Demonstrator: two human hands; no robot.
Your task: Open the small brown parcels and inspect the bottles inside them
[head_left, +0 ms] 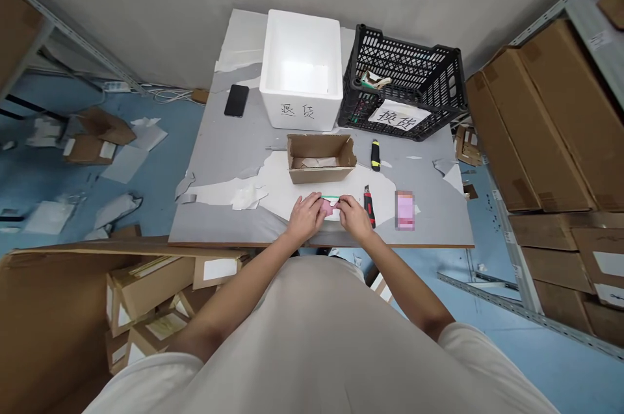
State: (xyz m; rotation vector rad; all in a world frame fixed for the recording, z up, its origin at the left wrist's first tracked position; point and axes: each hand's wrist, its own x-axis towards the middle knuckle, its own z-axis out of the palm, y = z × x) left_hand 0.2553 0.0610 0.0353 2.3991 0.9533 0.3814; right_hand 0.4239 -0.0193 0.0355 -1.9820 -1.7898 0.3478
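Observation:
My left hand (306,215) and my right hand (354,218) are at the table's front edge, fingers closed on the two sides of a small pink-and-white packet (329,207) with a green strip along its top. The fingers cover part of it, and its contents cannot be made out. Just beyond stands an open cardboard box (319,175) with a pale piece of paper in the bottom. Close to my right hand lies a red-and-black utility knife (369,207). Farther right is a pink rectangular item (405,210), blurred out.
A white foam box (299,105) and a black plastic crate (404,63) with a paper sign stand at the back. A black-and-yellow cutter (375,156) and a phone (236,101) lie on the table (214,147). A large carton (53,310) of smaller boxes is at front left.

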